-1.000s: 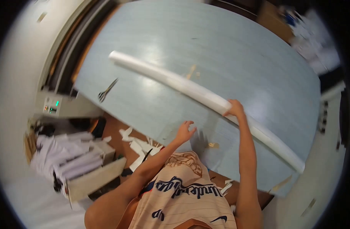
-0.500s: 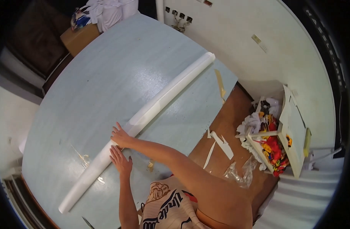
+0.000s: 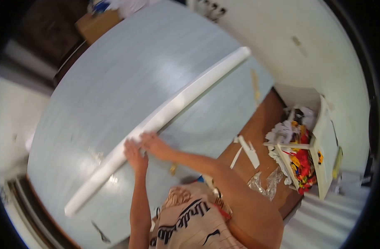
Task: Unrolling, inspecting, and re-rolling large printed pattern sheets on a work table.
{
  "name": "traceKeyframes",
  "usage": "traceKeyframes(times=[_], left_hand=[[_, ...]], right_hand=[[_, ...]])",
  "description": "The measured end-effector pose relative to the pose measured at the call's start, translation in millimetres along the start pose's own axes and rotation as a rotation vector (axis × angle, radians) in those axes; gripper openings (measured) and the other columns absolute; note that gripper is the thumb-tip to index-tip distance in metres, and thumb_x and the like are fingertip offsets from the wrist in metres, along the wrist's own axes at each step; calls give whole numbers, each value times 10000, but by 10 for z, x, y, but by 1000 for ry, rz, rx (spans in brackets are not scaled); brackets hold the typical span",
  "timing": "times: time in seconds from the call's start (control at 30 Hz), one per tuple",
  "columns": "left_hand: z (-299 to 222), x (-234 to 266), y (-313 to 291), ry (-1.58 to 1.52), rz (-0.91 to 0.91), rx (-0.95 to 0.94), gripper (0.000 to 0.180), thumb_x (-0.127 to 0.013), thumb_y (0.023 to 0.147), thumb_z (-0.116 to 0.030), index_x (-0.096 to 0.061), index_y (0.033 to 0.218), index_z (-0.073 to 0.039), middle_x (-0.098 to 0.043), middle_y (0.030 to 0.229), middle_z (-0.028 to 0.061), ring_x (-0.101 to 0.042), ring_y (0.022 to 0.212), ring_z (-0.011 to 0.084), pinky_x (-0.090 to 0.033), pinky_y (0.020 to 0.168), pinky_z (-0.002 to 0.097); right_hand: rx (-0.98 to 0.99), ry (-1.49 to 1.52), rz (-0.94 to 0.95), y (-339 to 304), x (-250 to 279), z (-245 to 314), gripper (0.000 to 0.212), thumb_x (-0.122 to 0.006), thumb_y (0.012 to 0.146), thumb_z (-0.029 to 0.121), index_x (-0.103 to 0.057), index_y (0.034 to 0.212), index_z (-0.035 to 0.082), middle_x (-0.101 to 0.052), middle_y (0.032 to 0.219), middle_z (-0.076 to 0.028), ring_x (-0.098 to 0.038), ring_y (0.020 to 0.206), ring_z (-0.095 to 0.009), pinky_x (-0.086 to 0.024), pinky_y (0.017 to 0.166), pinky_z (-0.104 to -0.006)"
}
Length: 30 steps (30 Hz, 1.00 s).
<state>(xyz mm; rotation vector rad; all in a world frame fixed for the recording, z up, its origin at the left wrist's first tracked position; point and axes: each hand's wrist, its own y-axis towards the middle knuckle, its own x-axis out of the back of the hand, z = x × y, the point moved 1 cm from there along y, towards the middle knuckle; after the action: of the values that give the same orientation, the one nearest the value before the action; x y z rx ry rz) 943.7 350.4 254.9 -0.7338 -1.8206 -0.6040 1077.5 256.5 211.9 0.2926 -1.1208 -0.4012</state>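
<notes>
A long white roll [image 3: 186, 96] of sheet material lies slantwise across the pale blue table [image 3: 111, 83], from the near left to the far right. My left hand [image 3: 136, 155] rests with its fingers stretched out on the near side of the roll, left of its middle. Just to the right, my right hand [image 3: 154, 145] touches the same side, its fingers also stretched and slightly blurred. Neither hand is wrapped round the roll. Whether it is paper or film, I cannot tell.
A dark, thin tool [image 3: 101, 232] lies at the table's near left. Tape strips [image 3: 255, 85] stick near the right edge. White scraps [image 3: 249, 151] and clear plastic [image 3: 266, 182] litter the brown floor beside a white-framed bin [image 3: 295, 162] of coloured scraps. A cardboard box [image 3: 98, 25] stands far left.
My right hand has drawn back from across the roll to its near side. My left hand has shifted up along the roll beside it. The whole view has shifted a little.
</notes>
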Motion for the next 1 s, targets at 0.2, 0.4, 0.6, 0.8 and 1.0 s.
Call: traceKeyframes(times=[0.2, 0.4, 0.6, 0.8, 1.0], left_hand=[[78, -127, 262, 50, 60, -22, 1019, -802, 749, -118, -292, 1630, -71, -268, 1700, 175, -229, 1584, 370, -201, 1264, 563], [278, -243, 184, 135, 87, 55, 1016, -809, 753, -137, -291, 1623, -47, -265, 1702, 168, -234, 1578, 375, -221, 1257, 573], [313, -277, 321, 291, 7, -17, 962, -775, 747, -120, -331, 1595, -28, -327, 1662, 180, -279, 1555, 368, -224, 1261, 550], [404, -218, 492, 226, 6, -4, 770, -676, 812, -71, -401, 1530, -22, -449, 1530, 217, -385, 1466, 400, -260, 1243, 545], [575, -182, 715, 237, 94, -70, 762, -777, 738, -122, -464, 1429, -49, -538, 1356, 169, -501, 1314, 367, -363, 1145, 570]], right_hand=[[53, -294, 210, 233, -6, -133, 582, -591, 920, 206, -513, 1483, 82, -407, 1619, -183, -332, 1533, -385, -214, 1255, -605], [140, -252, 310, 547, -122, -119, 626, -571, 925, 195, -462, 1530, 74, -408, 1616, -173, -331, 1537, -350, -202, 1269, -579], [87, -176, 308, 796, -238, -227, 624, -609, 909, 143, -468, 1511, 60, -491, 1512, -145, -406, 1473, -326, -251, 1247, -551], [75, -200, 315, 856, -306, -228, 659, -655, 869, 89, -466, 1499, 55, -514, 1459, -140, -449, 1417, -327, -267, 1237, -545], [93, -216, 286, 923, -327, -299, 709, -708, 809, 75, -472, 1477, 49, -531, 1424, -136, -467, 1384, -324, -306, 1208, -513]])
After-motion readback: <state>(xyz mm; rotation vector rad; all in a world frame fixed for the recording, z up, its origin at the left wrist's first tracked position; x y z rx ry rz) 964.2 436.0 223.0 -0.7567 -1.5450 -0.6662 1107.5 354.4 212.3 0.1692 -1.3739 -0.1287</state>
